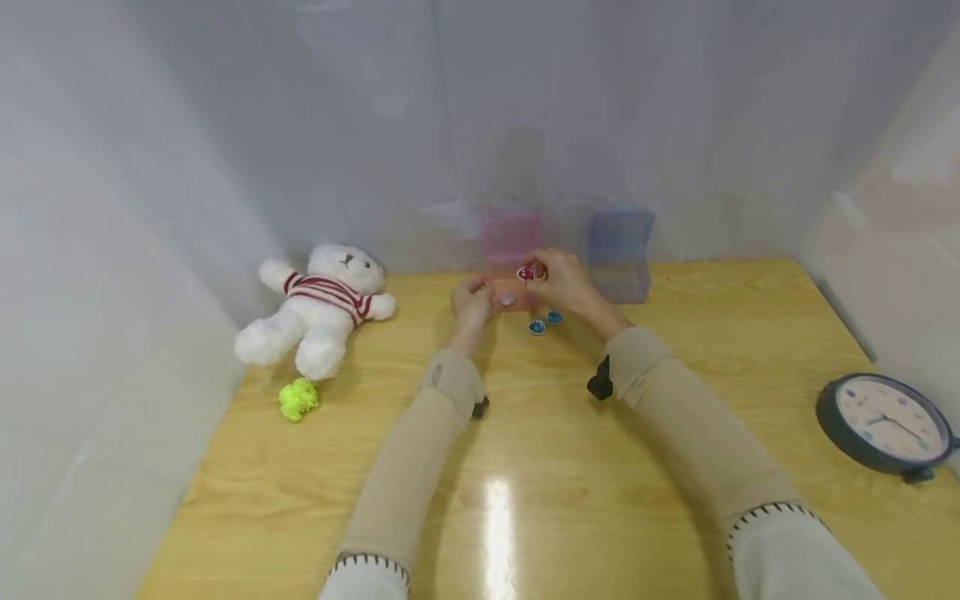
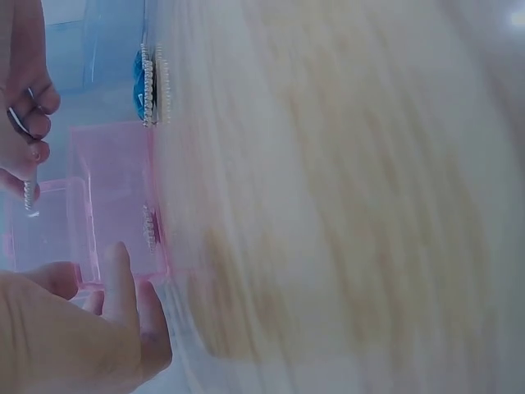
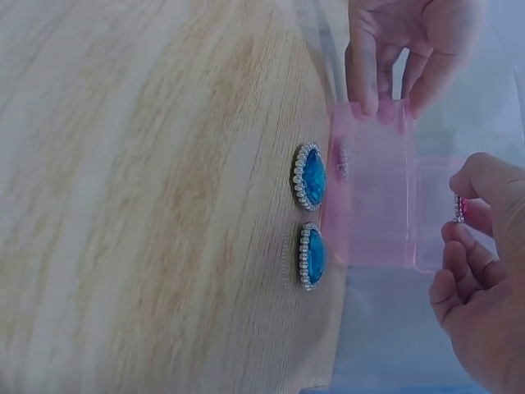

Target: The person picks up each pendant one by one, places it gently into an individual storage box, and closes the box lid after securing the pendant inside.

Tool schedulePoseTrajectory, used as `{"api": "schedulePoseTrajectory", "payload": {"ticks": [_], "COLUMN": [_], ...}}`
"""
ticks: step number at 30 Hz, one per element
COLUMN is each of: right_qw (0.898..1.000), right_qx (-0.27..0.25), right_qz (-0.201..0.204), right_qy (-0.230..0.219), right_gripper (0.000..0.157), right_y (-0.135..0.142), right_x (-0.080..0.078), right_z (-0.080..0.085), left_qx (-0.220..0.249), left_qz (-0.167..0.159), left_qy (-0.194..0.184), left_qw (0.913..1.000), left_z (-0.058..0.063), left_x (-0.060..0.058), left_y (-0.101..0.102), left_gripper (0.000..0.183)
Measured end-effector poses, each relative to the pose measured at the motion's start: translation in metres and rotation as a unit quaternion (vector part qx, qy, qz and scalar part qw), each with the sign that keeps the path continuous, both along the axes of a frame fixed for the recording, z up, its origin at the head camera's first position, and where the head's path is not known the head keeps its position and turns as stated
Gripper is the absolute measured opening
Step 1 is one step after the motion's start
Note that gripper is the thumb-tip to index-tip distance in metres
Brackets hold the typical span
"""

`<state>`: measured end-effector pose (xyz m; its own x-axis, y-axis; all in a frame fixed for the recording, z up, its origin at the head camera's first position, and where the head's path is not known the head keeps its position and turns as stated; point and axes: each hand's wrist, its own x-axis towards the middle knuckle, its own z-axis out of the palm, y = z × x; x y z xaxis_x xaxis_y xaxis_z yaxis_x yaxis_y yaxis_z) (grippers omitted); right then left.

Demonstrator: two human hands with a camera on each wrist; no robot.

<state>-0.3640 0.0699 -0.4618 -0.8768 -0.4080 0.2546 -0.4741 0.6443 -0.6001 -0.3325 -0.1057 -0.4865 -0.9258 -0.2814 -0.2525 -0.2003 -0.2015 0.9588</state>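
Observation:
My right hand (image 1: 564, 283) pinches a red gem (image 1: 527, 272) with a beaded silver rim between thumb and fingers, above the open pink box (image 3: 373, 189). The box stands at the back of the table with its see-through lid (image 1: 512, 235) raised. On its left side my left hand (image 1: 472, 302) grips the wall, thumb and fingers curled at the edge. One beaded piece (image 1: 507, 299) lies inside the box; its colour is hard to tell through the pink plastic. Just in front and to the right, two blue gems (image 3: 312, 176) with the same beaded rims lie on the wood.
An open clear blue box (image 1: 621, 279) stands right of the pink one, near the back wall. To the left lie a white teddy bear (image 1: 324, 304) in a striped sweater and a yellow-green fuzzy lump (image 1: 298, 399). A round clock (image 1: 888, 421) lies at the right edge.

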Motion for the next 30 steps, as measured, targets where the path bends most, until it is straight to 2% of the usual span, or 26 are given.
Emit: {"api": "schedulePoseTrajectory", "payload": {"ticks": [8,17,26,30], "right_qw": [1.0,0.998,0.994,0.994], "right_qx": [-0.004,0.06,0.101,0.101], "right_qz": [-0.011,-0.019,-0.03,-0.035], "right_qy": [-0.019,-0.011,-0.006,-0.024], "right_gripper": [0.034,0.033,0.031,0.036], "right_y": [-0.009,-0.016,-0.016,-0.015], "right_x": [-0.007,-0.014,-0.022,-0.022], "right_z": [-0.002,-0.002,-0.01,-0.014], "left_qx": [-0.019,0.002,-0.023,-0.032], "left_qz": [-0.007,0.004,0.002,0.002], "left_qy": [-0.004,0.007,0.005,0.002], "left_qw": [0.9998,1.0,0.9997,0.9995], "left_z": [0.001,0.0,0.002,0.002], "left_x": [0.003,0.001,0.003,0.005], "left_y": [0.0,0.003,0.007,0.009], "left_gripper": [0.041,0.041,0.041,0.042]}}
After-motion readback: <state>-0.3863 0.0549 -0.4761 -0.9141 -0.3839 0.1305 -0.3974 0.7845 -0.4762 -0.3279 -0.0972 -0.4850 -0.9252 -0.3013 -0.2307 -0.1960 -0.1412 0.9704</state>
